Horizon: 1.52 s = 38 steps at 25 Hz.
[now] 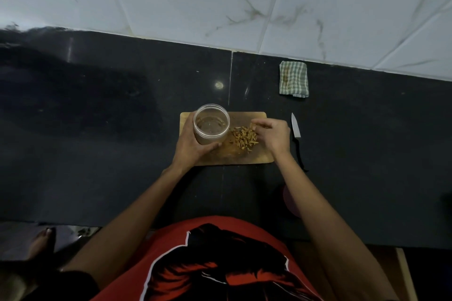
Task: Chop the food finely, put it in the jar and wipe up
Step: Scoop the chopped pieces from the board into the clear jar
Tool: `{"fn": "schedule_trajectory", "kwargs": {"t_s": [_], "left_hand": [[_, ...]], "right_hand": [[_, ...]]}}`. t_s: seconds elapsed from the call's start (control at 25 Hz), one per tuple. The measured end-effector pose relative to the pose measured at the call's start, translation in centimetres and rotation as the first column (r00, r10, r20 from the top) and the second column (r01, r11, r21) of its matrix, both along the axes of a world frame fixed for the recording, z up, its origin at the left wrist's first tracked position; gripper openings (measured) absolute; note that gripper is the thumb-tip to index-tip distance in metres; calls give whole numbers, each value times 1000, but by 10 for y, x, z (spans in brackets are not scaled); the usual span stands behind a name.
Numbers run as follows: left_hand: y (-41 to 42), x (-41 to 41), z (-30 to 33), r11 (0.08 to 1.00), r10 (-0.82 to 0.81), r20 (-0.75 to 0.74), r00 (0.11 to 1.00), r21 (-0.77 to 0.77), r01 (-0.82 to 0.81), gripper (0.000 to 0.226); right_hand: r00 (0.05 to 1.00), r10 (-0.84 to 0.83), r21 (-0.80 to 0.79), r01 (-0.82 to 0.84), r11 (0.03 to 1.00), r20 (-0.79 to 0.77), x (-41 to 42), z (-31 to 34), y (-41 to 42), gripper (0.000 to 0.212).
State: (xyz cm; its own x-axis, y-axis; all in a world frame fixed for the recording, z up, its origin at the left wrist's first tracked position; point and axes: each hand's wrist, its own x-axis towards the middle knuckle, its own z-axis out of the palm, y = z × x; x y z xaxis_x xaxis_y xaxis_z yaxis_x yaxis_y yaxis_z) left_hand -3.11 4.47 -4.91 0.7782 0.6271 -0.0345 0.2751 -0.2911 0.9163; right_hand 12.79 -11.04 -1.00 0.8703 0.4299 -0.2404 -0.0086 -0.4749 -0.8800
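- A person in a red shirt with a dark print (220, 264) stands at a glossy black stone counter (97, 154), both bare forearms reaching forward.
- A reddish round object (289, 200) lies on the counter, partly hidden beneath the right forearm; what it is cannot be told.
- The left hand (189, 146) wraps its fingers and thumb around a clear, lidless plastic jar (211, 127) standing upright on the left part of a rectangular wooden chopping board (234, 159).
- The right hand (271, 135) rests on the board, fingers curled against a heap of tan chopped food pieces (243, 139) just right of the jar.
- A small knife with a silver blade and black handle (296, 134) lies on the counter just beside the board's right edge.
- Farther back, a folded green-and-white checked cloth (293, 79) sits near the white marbled wall tiles (220, 2).
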Motion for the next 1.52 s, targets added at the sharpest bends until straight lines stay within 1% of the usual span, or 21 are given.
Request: {"fn": "schedule_trajectory", "kwargs": {"t_s": [0.08,0.12,0.2,0.28,0.32,0.4,0.48,0.52,0.6,0.68,0.76,0.84,0.92,0.96,1.04,1.12,1.2,1.32,1.36,1.44,1.52], "left_hand": [[0,0,0,1000,0,2,1000,-6,0,98],[0,1,0,1000,-3,5,1000,-6,3,98],[0,1,1,1000,0,9,1000,-2,0,97],[-1,1,2,1000,5,16,1000,-3,-5,96],[-1,2,2,1000,5,16,1000,-5,-5,96],[0,2,0,1000,6,4,1000,-10,-6,98],[1,2,-2,1000,2,-5,1000,-14,-2,101],[1,2,-4,1000,-1,-9,1000,-16,1,102],[1,2,-3,1000,-7,-13,1000,-15,6,102],[0,2,-1,1000,-11,-5,1000,-15,11,99],[0,2,2,1000,-14,3,1000,-19,14,96],[0,2,4,1000,-6,3,1000,-19,6,96],[0,1,4,1000,-4,4,1000,-17,4,95],[0,1,4,1000,-8,2,1000,-17,8,95],[0,1,3,1000,-15,-1,1000,-16,15,97],[1,1,2,1000,-11,-9,1000,-14,11,98],[0,2,4,1000,-8,-15,1000,-15,8,98],[-2,2,7,1000,2,-19,1000,-10,-2,97],[-3,2,7,1000,3,-17,1000,-4,-3,97],[-3,2,7,1000,5,-12,1000,-1,-5,96],[-3,2,7,1000,5,-14,1000,3,-5,97]], "right_hand": [[978,-49,161,82,983,-202,1,15,3,21],[969,-36,213,89,973,-244,0,25,5,22],[973,33,264,29,964,-227,-5,45,17,24],[986,118,245,-85,966,-121,-15,58,34,24],[985,159,206,-142,968,-65,-21,61,42,24],[958,274,51,-278,959,79,-30,65,57,24],[878,441,-152,-418,896,186,-37,66,67,26],[842,501,-230,-457,859,201,-39,66,70,26],[807,541,-317,-462,828,235,-40,66,74,27],[802,515,-329,-420,846,301,-40,66,72,25],[829,451,-258,-380,888,332,-37,64,65,23],[886,355,-122,-333,935,299,-30,58,51,21],[936,266,-59,-260,964,228,-18,48,34,20],[954,230,-81,-218,973,194,-12,41,25,21],[962,216,-213,-178,961,169,-1,28,9,24],[933,308,-386,-220,896,185,3,15,-1,27],[895,415,-502,-289,815,160,0,4,-4,33],[851,510,-570,-358,740,128,-11,-9,4,54],[826,547,-597,-372,711,137,-16,-12,8,55],[759,618,-666,-355,656,205,-24,-17,13,47],[711,637,-688,-303,659,298,-29,-21,13,36]]}}
